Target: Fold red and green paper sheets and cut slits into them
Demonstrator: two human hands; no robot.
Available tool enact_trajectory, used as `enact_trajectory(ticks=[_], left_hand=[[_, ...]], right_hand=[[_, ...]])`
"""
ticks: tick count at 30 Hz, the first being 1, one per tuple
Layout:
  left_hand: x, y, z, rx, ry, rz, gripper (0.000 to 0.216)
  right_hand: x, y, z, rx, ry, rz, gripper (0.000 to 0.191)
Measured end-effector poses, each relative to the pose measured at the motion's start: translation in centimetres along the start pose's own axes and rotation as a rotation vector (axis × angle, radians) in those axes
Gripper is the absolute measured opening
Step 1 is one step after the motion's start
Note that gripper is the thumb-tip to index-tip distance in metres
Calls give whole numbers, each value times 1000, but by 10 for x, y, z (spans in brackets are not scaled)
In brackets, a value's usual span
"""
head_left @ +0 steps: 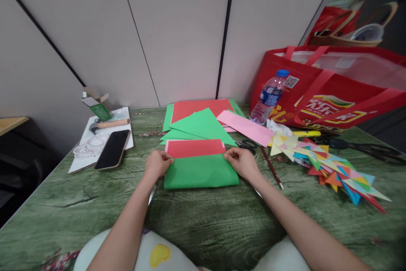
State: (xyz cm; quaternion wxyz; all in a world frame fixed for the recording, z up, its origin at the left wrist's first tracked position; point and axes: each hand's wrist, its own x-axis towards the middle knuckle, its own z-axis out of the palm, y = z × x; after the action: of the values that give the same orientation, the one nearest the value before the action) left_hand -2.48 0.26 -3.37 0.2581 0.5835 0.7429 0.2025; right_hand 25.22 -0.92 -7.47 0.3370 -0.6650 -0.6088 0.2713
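Flanking green paper [201, 172]: phone [113, 149], pencil [271, 167], probably scissors [248, 144]

Between the left hand [157, 164] and right hand [242, 162], the green sheet [201, 172] hides part of the red paper [194, 148]. Right of both, the red bag [342, 87] (its small print blurred) is cut off.
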Motion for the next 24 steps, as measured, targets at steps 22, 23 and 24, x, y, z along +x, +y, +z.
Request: enact_trajectory(ticks=[22,23,24], left_hand=[[-11,22,16,558,-176,606,32],[-13,23,16,580,-179,614,30],[-15,25,15,602,-181,622,28]], right_hand=[[3,-32,-7,-462,-240,-255,24],[4,-34,-6,-472,-250,-266,25],[5,-36,-6,-483,-260,-274,25]])
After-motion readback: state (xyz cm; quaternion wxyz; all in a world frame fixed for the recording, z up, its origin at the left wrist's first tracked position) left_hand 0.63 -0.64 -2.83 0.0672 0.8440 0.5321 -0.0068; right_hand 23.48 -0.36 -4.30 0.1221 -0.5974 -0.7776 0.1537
